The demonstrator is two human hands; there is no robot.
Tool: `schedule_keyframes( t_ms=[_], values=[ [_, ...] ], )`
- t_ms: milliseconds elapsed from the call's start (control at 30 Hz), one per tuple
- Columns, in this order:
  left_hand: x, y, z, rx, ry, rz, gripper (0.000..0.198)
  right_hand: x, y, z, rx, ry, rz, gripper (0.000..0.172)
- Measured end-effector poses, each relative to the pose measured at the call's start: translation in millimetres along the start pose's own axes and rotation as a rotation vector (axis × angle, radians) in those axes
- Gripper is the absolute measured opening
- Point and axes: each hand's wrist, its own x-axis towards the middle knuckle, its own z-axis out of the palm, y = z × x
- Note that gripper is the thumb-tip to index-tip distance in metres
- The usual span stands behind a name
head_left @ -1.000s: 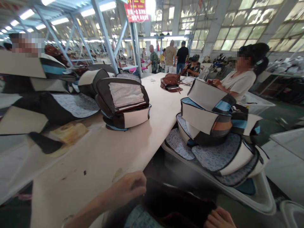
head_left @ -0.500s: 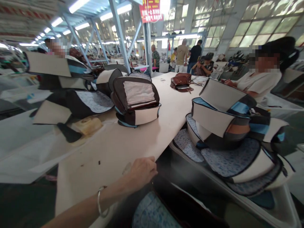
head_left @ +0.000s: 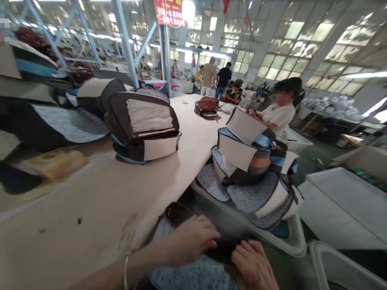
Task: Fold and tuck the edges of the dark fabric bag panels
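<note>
A dark brown bag with a blue-patterned lining (head_left: pixel 193 274) is low in front of me, beside the table's edge and partly out of the picture. My left hand (head_left: pixel 193 239), with a silver bracelet at the wrist, lies over the bag with its fingers bent round the dark material; its thumb is hidden. To its right, my right hand (head_left: pixel 252 262) has its fingers curled over the bag's dark edge. The part pinched under the fingers is too dark to make out.
A pale table (head_left: pixel 105 193) bears a black-and-cream bag (head_left: pixel 160 147) and a brown leather bag (head_left: pixel 207 106). Right of it, stacked bag pieces (head_left: pixel 242 153) fill a grey bin (head_left: pixel 298 241). A person in a white top (head_left: pixel 279 117) sits beyond. Another bin (head_left: pixel 320 257) stands lower right.
My view has turned to the right. My left hand has left the table's edge and come over the bag. My right hand has come into view, and the bag has risen into view.
</note>
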Motion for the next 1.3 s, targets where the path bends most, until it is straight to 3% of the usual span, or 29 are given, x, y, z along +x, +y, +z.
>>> schedule_keyframes(
  t_ms=[67,133,300,367,400,533,700,800,933,1100,1300],
  values=[
    [2.4,12.1,6.5,-0.08,-0.015,0.023,0.012,24.5,-14.5,-17.6,0.026,0.03,0.06,0.015],
    [2.8,18.1,5.1,-0.123,0.044,0.011,0.02,42.7,-25.2,-31.8,0.057,0.036,0.14,0.016],
    [6.9,16.1,-5.4,-0.125,0.154,0.07,0.014,58.5,-31.7,-44.2,0.091,-0.045,0.28,0.016],
    [10.6,8.1,-8.0,-0.219,0.179,0.113,0.004,58.6,-26.3,-49.8,0.176,-0.082,0.266,0.009],
    [11.7,2.5,-9.7,-0.286,0.181,0.134,0.011,58.1,-21.9,-54.6,0.262,-0.103,0.242,0.01],
    [6.8,-20.3,-15.4,-0.447,0.17,0.138,0.015,55.1,-1.1,-73.5,0.642,-0.226,0.136,0.038],
    [-9.5,-19.2,-6.9,-0.534,0.062,0.038,0.018,57.0,-1.1,-47.9,0.9,-0.296,0.147,0.041],
    [-13.2,-9.0,-3.7,-0.632,0.058,0.07,0.022,57.7,-11.9,-32.5,0.972,-0.265,0.146,0.04],
    [-13.9,2.2,-7.7,-0.621,0.076,0.066,0.024,51.3,-24.5,-36.4,1.066,-0.234,0.218,0.035],
    [-15.4,15.1,-7.3,-0.624,0.009,-0.004,0.047,40.5,-37.7,-42.9,1.174,-0.172,0.291,0.041],
    [-15.1,26.1,3.0,-0.725,0.025,-0.048,0.058,38.5,-44.9,-45.6,1.254,-0.217,0.335,0.038]
  ],
)
